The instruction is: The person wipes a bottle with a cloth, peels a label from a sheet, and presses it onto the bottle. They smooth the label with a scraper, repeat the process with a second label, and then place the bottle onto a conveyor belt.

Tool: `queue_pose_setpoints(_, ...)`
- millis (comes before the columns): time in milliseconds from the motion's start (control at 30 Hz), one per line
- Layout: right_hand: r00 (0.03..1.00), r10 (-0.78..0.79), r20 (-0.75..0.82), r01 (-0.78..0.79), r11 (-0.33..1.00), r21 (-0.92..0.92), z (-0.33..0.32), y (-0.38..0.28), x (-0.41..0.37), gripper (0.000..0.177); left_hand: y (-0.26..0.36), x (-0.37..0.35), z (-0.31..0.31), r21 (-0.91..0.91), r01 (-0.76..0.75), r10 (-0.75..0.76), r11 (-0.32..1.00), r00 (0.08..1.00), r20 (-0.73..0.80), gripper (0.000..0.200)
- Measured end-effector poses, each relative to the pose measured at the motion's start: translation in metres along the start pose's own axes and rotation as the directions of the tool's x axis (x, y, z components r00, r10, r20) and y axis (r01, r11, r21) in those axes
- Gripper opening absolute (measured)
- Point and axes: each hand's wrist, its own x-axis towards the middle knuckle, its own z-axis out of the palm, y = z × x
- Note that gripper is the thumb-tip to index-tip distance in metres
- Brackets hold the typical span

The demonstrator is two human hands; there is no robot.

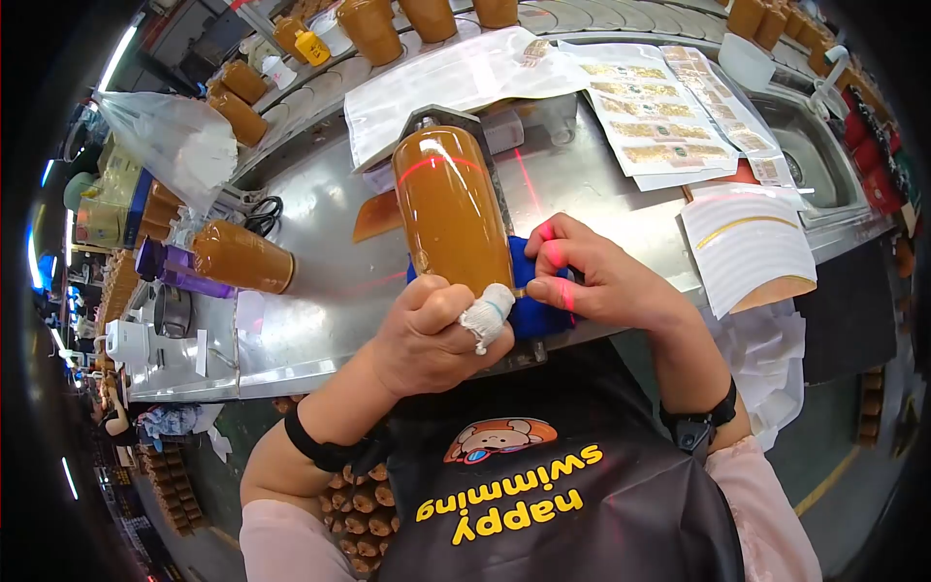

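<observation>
A glossy brown bottle point(446, 199) lies on a dark stand over the steel table, its neck end toward me, with a red laser line across its body. My left hand point(441, 325), one finger wrapped in white bandage, is closed around the bottle's near end. Just right of that end is my right hand point(582, 272), its fingers curled and thumb and forefinger pinched by a small gold strip point(524, 291). A blue cloth point(538, 315) sits beneath the bottle. Red laser light falls on my right fingers.
Another brown bottle point(242, 256) lies at the left. Label sheets point(659, 116) and a curved gold-trim sheet point(752, 242) are at the right, near a sink point(810, 155). More bottles point(369, 29) stand on the conveyor point(301, 102) behind.
</observation>
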Motion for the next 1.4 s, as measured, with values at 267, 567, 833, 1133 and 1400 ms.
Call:
queue_pose_setpoints(267,0.998,-0.046,-0.033,0.045,0.998,-0.036,0.005,0.004,0.005,0.022,0.012,-0.018,-0.005,-0.101,0.234,-0.240,0.967,0.970,-0.046,0.028)
queue_pose_setpoints(567,0.999,-0.033,-0.041,0.031,0.998,-0.051,0.007,0.004,0.004,0.022,0.002,0.005,-0.005,-0.053,0.063,-0.061,0.997,0.998,0.030,0.026)
queue_pose_setpoints(833,0.994,-0.082,-0.076,0.075,0.993,-0.087,0.007,-0.002,0.001,0.017,0.012,-0.009,-0.012,-0.162,0.251,-0.258,0.954,0.966,-0.028,0.028)
queue_pose_setpoints(1133,0.991,-0.066,-0.115,0.053,0.993,-0.108,0.010,0.009,0.001,0.017,0.009,0.010,-0.012,-0.030,0.081,-0.077,0.996,0.990,0.119,0.029)
queue_pose_setpoints(1400,0.953,-0.223,-0.204,0.205,0.973,-0.106,0.010,-0.005,-0.004,0.012,0.020,-0.009,0.001,-0.142,0.587,-0.600,0.797,0.797,-0.066,0.046)
